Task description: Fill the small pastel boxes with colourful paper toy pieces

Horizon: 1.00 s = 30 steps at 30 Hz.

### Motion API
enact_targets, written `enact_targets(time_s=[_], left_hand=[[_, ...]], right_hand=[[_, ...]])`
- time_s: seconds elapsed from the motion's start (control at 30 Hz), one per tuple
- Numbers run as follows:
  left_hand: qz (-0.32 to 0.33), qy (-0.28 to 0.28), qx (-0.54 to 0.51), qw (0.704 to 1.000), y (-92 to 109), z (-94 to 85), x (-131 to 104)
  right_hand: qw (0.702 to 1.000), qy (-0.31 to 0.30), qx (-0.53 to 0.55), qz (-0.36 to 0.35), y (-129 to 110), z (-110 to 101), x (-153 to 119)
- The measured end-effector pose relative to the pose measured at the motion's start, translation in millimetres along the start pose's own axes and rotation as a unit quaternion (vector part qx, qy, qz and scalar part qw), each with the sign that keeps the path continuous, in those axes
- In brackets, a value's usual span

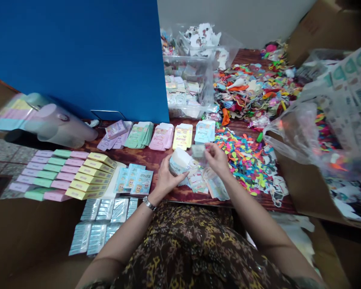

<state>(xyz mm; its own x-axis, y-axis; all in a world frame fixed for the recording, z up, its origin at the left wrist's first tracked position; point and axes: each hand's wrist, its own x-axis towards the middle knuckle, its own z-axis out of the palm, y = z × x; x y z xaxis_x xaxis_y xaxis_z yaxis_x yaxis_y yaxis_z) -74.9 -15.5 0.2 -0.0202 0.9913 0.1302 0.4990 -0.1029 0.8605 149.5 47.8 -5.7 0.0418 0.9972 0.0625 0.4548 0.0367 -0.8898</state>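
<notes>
My left hand (167,176) is wrapped round a light blue carton (179,161) whose white open end faces up. Just right of it, my right hand (217,160) pinches a small clear packet (197,151) by its right edge. Below the hands lie flat printed packets (197,180) and a clear plastic bag (215,184). Behind them stand stacks of flat cartons: light blue (205,131), yellow (182,136), pink (161,136) and green (139,135). Several blue cartons (142,182) lie left of my left hand.
Rows of filled-out cartons (92,176) cover the left, with wrapped blue packs (105,210) below. Small colourful pieces (243,156) spread to the right. Clear bins (189,86) stand behind, beside a blue panel (78,52). A cardboard box (301,176) with plastic bags borders the right.
</notes>
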Motion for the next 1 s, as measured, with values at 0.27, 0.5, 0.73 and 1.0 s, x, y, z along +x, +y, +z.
enact_targets(time_s=[0.27,0.5,0.73,1.0], left_hand=[[0.087,0.011,0.129,0.988,7.6,3.2,3.8],[0.157,-0.025,0.166,0.973,6.6,9.5,6.2],[0.179,-0.073,0.141,0.971,18.8,20.3,9.6],[0.214,-0.081,0.15,0.962,31.2,40.5,11.8]], right_hand=[[0.983,0.0,0.033,-0.182,-61.4,-21.0,-32.3],[0.966,-0.016,-0.053,-0.254,-64.1,-31.1,-37.6],[0.965,0.001,-0.087,-0.247,-50.1,-33.7,-52.7],[0.944,0.029,-0.191,-0.267,-22.2,-68.9,-76.7]])
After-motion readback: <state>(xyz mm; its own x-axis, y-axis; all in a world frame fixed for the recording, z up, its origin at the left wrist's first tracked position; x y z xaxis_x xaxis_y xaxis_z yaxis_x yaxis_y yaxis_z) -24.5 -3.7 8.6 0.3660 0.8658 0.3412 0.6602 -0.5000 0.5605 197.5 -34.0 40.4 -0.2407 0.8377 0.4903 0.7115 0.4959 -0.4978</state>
